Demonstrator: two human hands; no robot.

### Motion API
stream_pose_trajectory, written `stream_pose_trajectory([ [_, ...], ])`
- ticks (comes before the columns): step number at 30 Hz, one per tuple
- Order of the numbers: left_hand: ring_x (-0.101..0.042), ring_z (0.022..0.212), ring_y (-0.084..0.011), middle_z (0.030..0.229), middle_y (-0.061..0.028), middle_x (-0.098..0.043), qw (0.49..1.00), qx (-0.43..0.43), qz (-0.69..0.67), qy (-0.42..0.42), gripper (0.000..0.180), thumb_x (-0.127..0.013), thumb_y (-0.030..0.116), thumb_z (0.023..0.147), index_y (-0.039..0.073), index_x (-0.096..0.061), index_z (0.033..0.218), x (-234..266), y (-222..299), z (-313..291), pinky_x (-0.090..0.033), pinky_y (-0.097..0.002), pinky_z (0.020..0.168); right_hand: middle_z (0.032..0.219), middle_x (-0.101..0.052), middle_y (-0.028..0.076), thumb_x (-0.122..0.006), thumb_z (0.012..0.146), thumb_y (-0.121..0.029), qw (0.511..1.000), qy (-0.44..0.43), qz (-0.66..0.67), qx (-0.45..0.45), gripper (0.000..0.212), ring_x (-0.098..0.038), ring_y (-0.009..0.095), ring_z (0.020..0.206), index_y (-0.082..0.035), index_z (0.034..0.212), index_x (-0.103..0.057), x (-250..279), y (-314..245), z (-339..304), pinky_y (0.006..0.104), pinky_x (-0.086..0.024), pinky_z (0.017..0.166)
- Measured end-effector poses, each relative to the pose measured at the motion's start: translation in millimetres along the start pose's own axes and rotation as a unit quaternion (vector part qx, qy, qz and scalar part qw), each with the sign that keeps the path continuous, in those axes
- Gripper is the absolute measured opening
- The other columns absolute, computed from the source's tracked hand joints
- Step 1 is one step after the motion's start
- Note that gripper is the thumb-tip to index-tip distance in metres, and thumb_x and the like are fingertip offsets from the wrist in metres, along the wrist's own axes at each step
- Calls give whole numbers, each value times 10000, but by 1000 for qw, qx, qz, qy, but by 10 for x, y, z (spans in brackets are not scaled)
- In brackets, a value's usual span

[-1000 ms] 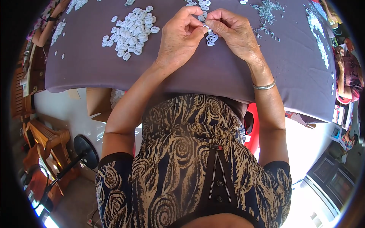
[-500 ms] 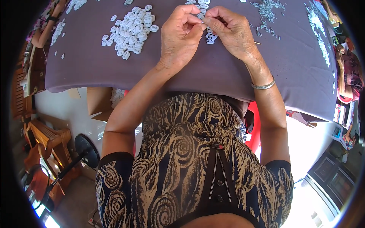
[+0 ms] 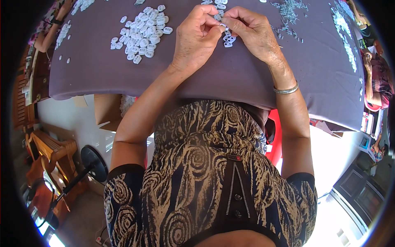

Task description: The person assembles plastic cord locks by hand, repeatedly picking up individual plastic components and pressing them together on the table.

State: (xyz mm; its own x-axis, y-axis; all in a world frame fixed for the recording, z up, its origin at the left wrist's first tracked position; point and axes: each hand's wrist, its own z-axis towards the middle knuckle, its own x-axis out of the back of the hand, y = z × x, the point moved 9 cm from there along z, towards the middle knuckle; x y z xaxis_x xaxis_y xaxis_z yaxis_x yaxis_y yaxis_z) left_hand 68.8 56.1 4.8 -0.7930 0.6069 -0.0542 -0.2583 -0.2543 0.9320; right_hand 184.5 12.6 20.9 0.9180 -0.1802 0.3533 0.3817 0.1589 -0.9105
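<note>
A small white piece (image 3: 222,25), partly hidden, is pinched at the fingertips of the left hand (image 3: 196,39) and right hand (image 3: 254,36). White pieces with dark spots (image 3: 228,40) lie close together between the hands, toward the near side.

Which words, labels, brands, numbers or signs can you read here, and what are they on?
Nothing here reads clearly.
Piled white pieces at left: dark marks, too small to read.
Small red-and-dark tag on the patterned top: too small to read.
Pinched white piece between the fingers: mostly hidden, no text legible.
</note>
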Motion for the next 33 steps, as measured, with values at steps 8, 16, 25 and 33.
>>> stream_pose_trajectory([
  [8,-498,713,-26,801,-1,-556,988,-97,116,-27,308,-573,-115,856,6,-472,1121,-1,64,19,-418,-168,639,782,-598,-32,-599,953,-204,1000,4,4,-19,196,-520,48,691,-23,999,-659,22,28,7,205,-465,653],
  [16,-500,717,-29,805,0,-557,1000,9,22,-16,310,-584,-111,854,8,-469,1117,7,-52,13,-420,-170,646,809,-610,-23,-582,962,-208,1000,-10,-13,-26,213,-522,53,706,-21,1026,-661,23,64,3,204,-474,673],
  [25,-508,721,-33,797,1,-561,997,-1,80,-18,312,-600,-96,847,9,-478,1114,5,34,3,-428,-175,641,801,-616,-19,-600,949,-174,998,-8,-59,12,190,-520,55,693,-11,1031,-648,26,11,-12,213,-472,654],
  [33,-503,703,-34,792,1,-577,994,-28,105,10,319,-610,-75,843,4,-485,1127,7,69,-31,-429,-183,624,753,-622,-2,-637,921,-155,986,29,-153,53,142,-509,42,674,-29,984,-655,55,-98,-20,219,-459,619],
])
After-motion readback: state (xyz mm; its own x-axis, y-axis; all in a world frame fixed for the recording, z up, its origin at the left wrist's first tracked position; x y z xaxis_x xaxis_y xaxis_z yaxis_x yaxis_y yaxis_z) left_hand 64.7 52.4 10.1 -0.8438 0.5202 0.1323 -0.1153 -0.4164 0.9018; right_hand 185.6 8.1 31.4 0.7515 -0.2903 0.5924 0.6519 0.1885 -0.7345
